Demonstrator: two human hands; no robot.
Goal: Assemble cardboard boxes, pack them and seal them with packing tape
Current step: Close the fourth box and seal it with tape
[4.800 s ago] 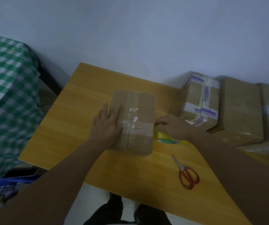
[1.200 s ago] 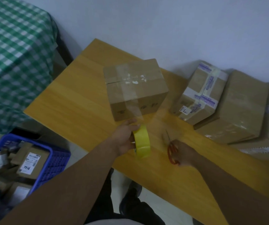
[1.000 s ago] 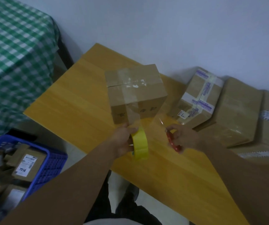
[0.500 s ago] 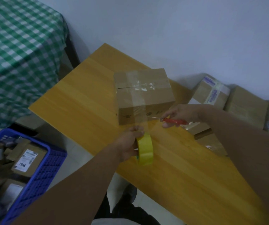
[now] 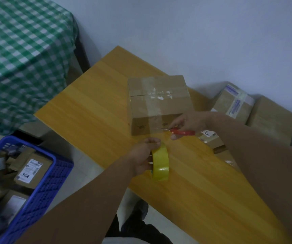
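Wall [image 5: 194, 32], pale blue-grey, fills the top of the view and runs behind a honey-coloured wooden desk [image 5: 92, 106], whose far-left corner points toward it. Left of the desk hangs a green-and-white checked cloth [image 5: 22, 55] over another piece of furniture. Below that, on the pale floor [image 5: 81, 173], stands a blue perforated plastic crate [image 5: 41, 187] filled with small labelled brown parcels [image 5: 32, 170]. Several larger brown taped parcels [image 5: 272, 120] crowd the desk's far-right edge against the wall; whether all of them rest on the desk cannot be told.

A brown cardboard box [image 5: 159, 103] sits closed toward the far edge of the desk, about midway along it. Clear tape crosses its top both ways, glinting white where the bands meet, and its seam shows as a dark line on the left. A strip of clear tape [image 5: 154, 120] runs down the front face and stretches off it toward the near edge.

Both hands work just in front of that face. The left hand [image 5: 141, 157] grips a roll of yellow packing tape [image 5: 160, 162], fingers curled through its core, held on edge above the desk near its near edge. The right hand [image 5: 189, 122], close to the box's lower right corner, pinches red-handled scissors [image 5: 182, 132], their thin blades reaching left to the stretched strip between box and roll.
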